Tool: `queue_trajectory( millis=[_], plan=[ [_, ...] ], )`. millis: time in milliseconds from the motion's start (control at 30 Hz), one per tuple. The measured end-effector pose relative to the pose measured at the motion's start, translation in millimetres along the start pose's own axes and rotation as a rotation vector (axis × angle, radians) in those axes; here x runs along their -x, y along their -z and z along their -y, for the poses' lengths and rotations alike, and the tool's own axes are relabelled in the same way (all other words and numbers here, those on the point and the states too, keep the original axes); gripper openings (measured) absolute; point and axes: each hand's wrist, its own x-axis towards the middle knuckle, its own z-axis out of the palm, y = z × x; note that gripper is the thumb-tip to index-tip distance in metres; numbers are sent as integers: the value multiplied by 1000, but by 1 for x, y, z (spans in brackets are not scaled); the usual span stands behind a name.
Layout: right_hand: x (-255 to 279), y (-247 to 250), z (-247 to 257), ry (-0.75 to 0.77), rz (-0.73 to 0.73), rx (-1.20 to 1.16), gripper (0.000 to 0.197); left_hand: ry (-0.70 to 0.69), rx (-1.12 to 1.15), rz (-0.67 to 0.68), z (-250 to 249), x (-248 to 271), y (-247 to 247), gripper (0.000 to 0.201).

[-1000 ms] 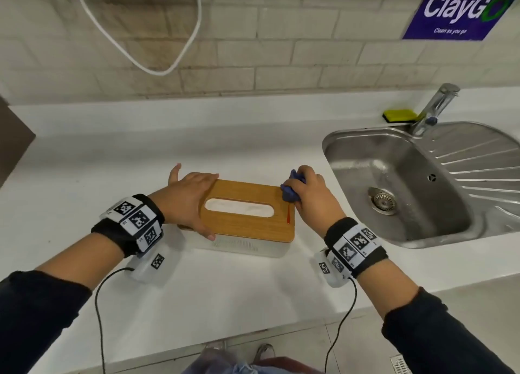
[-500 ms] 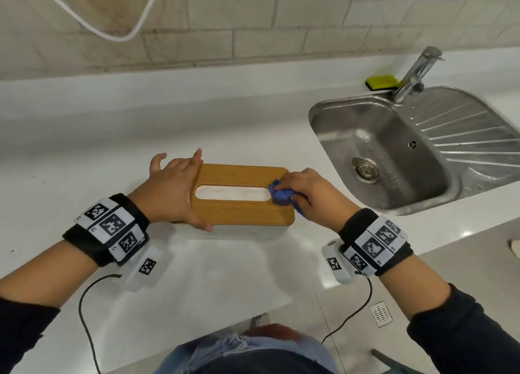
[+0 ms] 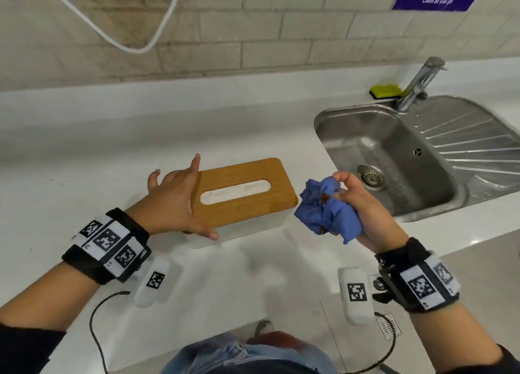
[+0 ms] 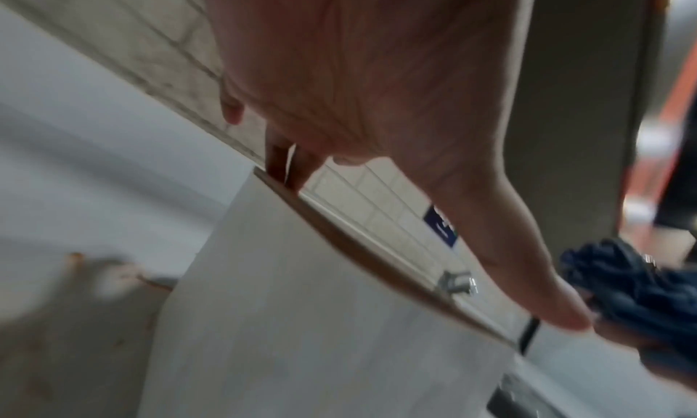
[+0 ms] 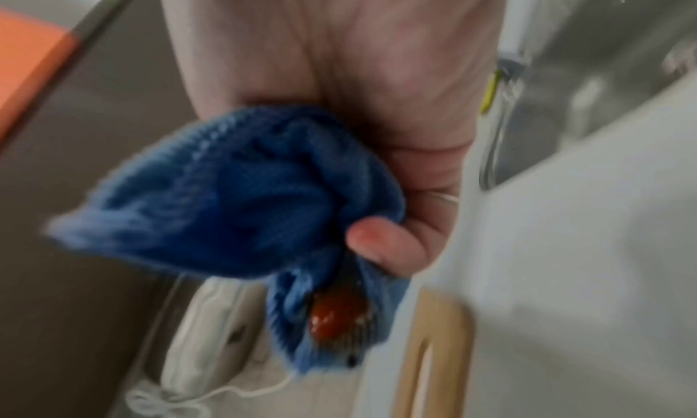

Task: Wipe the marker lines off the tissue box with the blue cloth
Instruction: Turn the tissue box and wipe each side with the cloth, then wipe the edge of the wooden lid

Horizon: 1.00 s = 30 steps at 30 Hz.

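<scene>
The tissue box has a wooden lid with an oval slot and a white body, and it stands on the white counter. I see no marker line on the lid in the head view. My left hand rests with straight fingers on the lid's left end, thumb at the front edge. My right hand is lifted to the right of the box and grips the crumpled blue cloth. The cloth carries a red-brown stain on a fold.
A steel sink with a drainboard lies to the right, its tap at the back. A yellow-green sponge sits beside the tap. A white cable hangs on the tiled wall. The counter's front edge is near my body.
My right hand has lifted the cloth off the lid's right end and moved it right, turning the stained side up. The red line seen earlier on the lid's right end is gone.
</scene>
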Motion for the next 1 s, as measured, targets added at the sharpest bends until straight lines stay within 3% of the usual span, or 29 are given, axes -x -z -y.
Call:
queue_trajectory(
  millis=[167,333,500,733,933,1000],
  plan=[
    [-29,-70,-18,47,131,-156,13,-3,337,53,41,20,-5,155],
    [-76,-146,-31,131,52,241,16,-52,596,-12,46,22,-21,151],
    [-125,-181,-32,169,-53,599,10,-89,702,-42,48,22,-28,149],
    [-112,-195,-48,145,77,992,15,-105,747,-86,54,21,-31,148],
    [-65,-167,-27,27,364,1185,18,-107,667,-78,50,21,-26,146],
    [-53,-144,-16,-37,361,1282,16,-93,645,-60,48,22,-23,148]
  ],
)
